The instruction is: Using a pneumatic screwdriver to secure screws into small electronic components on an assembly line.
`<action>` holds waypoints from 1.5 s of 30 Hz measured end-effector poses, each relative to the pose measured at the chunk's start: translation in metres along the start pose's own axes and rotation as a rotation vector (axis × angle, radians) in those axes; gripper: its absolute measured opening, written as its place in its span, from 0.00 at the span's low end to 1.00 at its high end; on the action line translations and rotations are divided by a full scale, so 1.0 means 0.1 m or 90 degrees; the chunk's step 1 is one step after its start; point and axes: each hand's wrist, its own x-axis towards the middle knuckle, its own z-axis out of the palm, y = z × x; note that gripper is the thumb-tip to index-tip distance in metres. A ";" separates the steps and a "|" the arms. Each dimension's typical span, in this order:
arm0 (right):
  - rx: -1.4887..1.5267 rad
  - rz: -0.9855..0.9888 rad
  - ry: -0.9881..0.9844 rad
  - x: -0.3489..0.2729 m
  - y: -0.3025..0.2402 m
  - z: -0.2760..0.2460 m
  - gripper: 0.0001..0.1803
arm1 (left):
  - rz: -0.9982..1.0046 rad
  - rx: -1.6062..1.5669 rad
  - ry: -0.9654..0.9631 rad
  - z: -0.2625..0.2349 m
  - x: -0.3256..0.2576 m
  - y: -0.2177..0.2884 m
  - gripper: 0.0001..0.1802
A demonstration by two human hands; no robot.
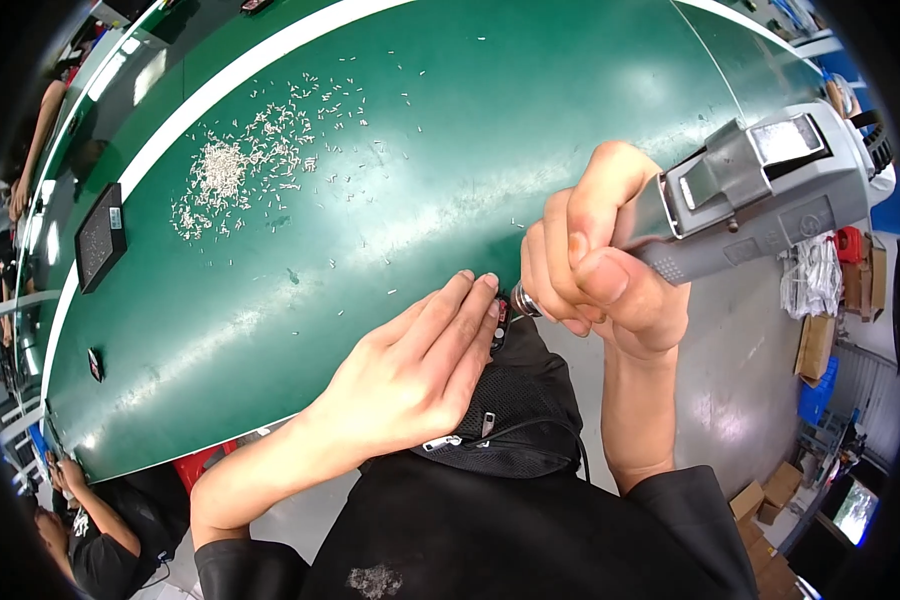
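Far off to the left of my left hand (pixel 410 375), a small dark rectangular tray (pixel 100 236) lies flat on the green conveyor belt (pixel 370 250), and nearer in, up and left of that hand, I see a loose scatter of tiny pale screws (pixel 240 165) spread across the belt, densest in one heap. My left hand lies palm down with the fingers straight and pressed close together, resting on a black mesh fabric piece (pixel 520 420) that hangs over the belt's near edge; the fingertips reach the belt edge. A silver zipper pull (pixel 438 443) shows just under the heel of that hand, on the fabric.

Just beyond my left fingertips is the metal tip (pixel 525 300) of a grey power screwdriver (pixel 760 190); it points down at a small dark part at the belt edge, though I cannot tell whether they touch. My right hand (pixel 595 260) is wrapped tight around the front of the tool's body, thumb folded over the fingers. The tool's bulky grey housing extends up and right of that hand. Further right, beyond it, cardboard boxes (pixel 815 345) sit on the floor.
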 end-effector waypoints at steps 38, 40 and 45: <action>0.481 -0.076 0.286 -0.31 0.01 -0.78 0.06 | -0.705 0.502 0.142 -1.15 -1.83 -0.81 0.27; 0.468 -0.075 0.300 -0.33 0.01 -0.77 0.06 | -0.641 0.389 0.175 -1.05 -1.39 -0.92 0.23; 0.499 -0.088 0.320 -0.34 0.01 -0.74 0.07 | -0.465 0.153 0.198 -0.72 -0.43 -0.82 0.17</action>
